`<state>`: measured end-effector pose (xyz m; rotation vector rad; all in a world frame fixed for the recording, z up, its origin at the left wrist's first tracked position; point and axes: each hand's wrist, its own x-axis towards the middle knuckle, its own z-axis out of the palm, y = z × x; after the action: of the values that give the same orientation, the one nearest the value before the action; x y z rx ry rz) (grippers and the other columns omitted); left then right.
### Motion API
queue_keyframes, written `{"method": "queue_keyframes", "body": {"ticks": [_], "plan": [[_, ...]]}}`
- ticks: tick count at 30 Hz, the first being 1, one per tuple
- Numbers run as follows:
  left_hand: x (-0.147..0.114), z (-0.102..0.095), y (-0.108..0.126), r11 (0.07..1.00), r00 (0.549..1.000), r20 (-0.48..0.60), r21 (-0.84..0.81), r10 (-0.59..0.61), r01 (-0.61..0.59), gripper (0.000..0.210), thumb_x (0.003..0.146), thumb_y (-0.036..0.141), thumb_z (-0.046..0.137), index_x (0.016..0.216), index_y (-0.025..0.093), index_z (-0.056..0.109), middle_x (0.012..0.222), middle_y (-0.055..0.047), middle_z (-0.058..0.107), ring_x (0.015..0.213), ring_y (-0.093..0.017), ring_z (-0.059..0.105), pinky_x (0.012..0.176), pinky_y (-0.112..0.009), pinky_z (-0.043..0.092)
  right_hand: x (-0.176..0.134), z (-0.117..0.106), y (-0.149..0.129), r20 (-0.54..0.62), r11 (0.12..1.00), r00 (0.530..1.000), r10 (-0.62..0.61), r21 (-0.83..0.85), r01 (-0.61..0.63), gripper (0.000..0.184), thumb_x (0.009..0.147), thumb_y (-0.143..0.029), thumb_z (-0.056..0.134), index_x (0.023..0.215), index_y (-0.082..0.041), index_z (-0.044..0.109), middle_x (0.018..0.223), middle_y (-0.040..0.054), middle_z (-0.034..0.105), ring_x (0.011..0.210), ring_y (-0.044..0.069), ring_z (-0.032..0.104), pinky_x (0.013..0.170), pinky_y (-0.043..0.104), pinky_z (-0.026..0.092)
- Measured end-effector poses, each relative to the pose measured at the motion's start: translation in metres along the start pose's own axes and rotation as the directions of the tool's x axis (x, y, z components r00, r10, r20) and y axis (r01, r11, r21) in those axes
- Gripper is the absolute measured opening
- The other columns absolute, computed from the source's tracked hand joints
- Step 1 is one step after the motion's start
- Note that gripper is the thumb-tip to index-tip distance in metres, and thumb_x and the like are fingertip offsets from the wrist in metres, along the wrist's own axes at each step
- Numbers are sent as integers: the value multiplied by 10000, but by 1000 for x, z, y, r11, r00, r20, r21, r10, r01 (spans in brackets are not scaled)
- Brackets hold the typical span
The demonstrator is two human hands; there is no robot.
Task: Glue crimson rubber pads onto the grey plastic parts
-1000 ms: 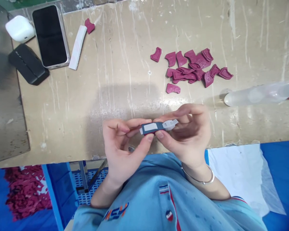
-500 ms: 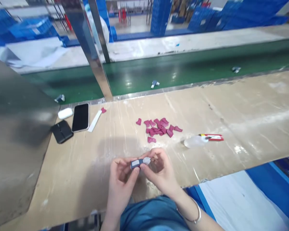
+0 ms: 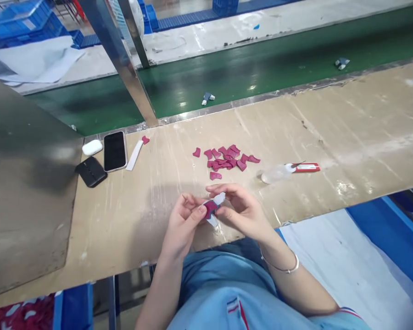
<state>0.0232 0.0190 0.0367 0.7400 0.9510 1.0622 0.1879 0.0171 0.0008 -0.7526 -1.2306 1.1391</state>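
Observation:
Between my hands is a small toy-like part (image 3: 211, 209) with a dark red face, blue-grey edges and whitish ends. My left hand (image 3: 185, 221) pinches its left side, thumb on the red face. My right hand (image 3: 244, 211) has its thumb and fingertips at the part's right side, around the upper whitish end. Just beyond my hands lies a loose pile of dark red flat pieces (image 3: 227, 161), and one dark red piece (image 3: 215, 175) lies nearest to me.
A clear bottle (image 3: 275, 174) lies by a red packet (image 3: 308, 167) on the right. At left are a phone (image 3: 115, 151), a black case (image 3: 91, 172), a white case (image 3: 92, 147) and a white strip (image 3: 134, 156). A metal post (image 3: 131, 75) stands before the green belt (image 3: 179, 91).
The part has been turned in my hands: its red face and a second whitish end now show. My view has tilted down, and the parts on the belt have shifted slightly.

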Motion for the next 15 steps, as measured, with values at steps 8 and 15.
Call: {"method": "queue_keyframes", "body": {"ticks": [8,15], "plan": [[-19,-1,-25,553,786,206,609,583,-569,632,752,532,930,1235,290,602,1265,-64,676,1141,-218,715,914,-336,638,-3,-4,2,-58,947,984,169,285,-146,305,877,-487,847,998,-272,668,885,18,814,754,149,779,687,253,642],[-10,10,-13,-41,465,490,720,737,-693,257,892,96,773,1069,245,661,961,-10,794,904,-187,758,913,-359,638,-14,-4,7,-97,954,986,133,284,-100,330,859,-472,867,1014,-280,648,926,7,815,812,170,803,664,264,657]]}}
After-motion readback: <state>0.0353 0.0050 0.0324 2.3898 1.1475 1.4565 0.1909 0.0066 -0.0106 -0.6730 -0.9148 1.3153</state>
